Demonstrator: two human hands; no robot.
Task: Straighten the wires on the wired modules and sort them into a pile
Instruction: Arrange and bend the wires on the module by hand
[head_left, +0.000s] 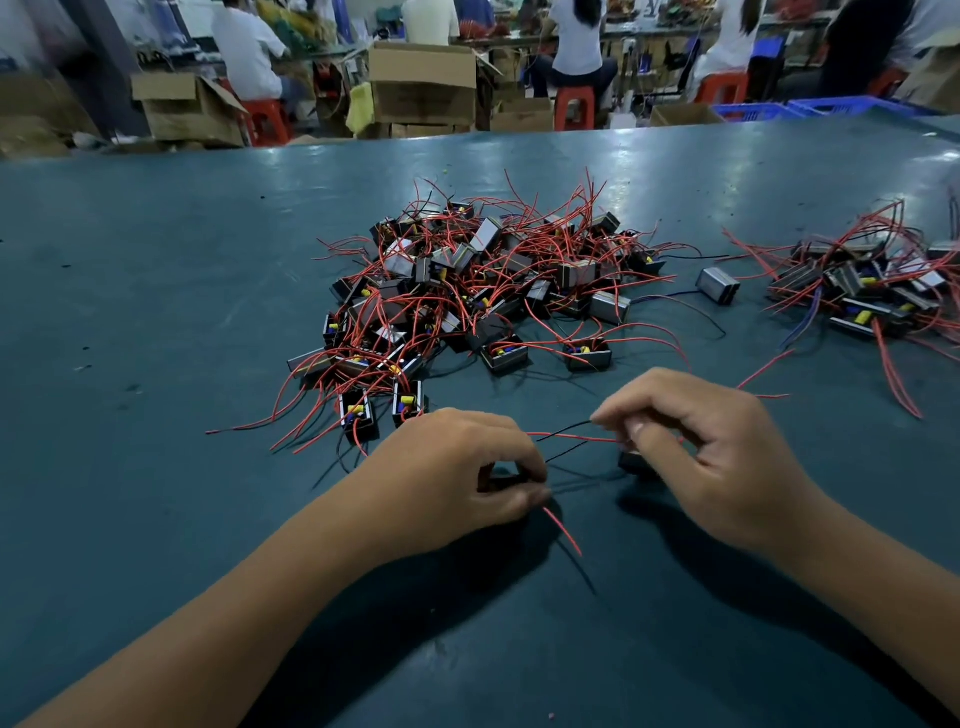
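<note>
A big tangled heap of small black wired modules (478, 280) with red and black leads lies mid-table. A second, tidier pile of modules (862, 291) sits at the right. Near me, my left hand (457, 478) grips a black module (493, 480), mostly hidden under its fingers; a red wire (563, 530) trails from it toward me. My right hand (701, 447) pinches thin red and black wires (566, 434) between thumb and fingers. A second black module (636, 461) sits just under its fingers. The wires stretch between my two hands.
The work surface is a dark teal table (156, 312). One lone grey module (718, 285) lies between the two piles. Beyond the far edge stand cardboard boxes (423, 85), red stools and seated people with their backs turned.
</note>
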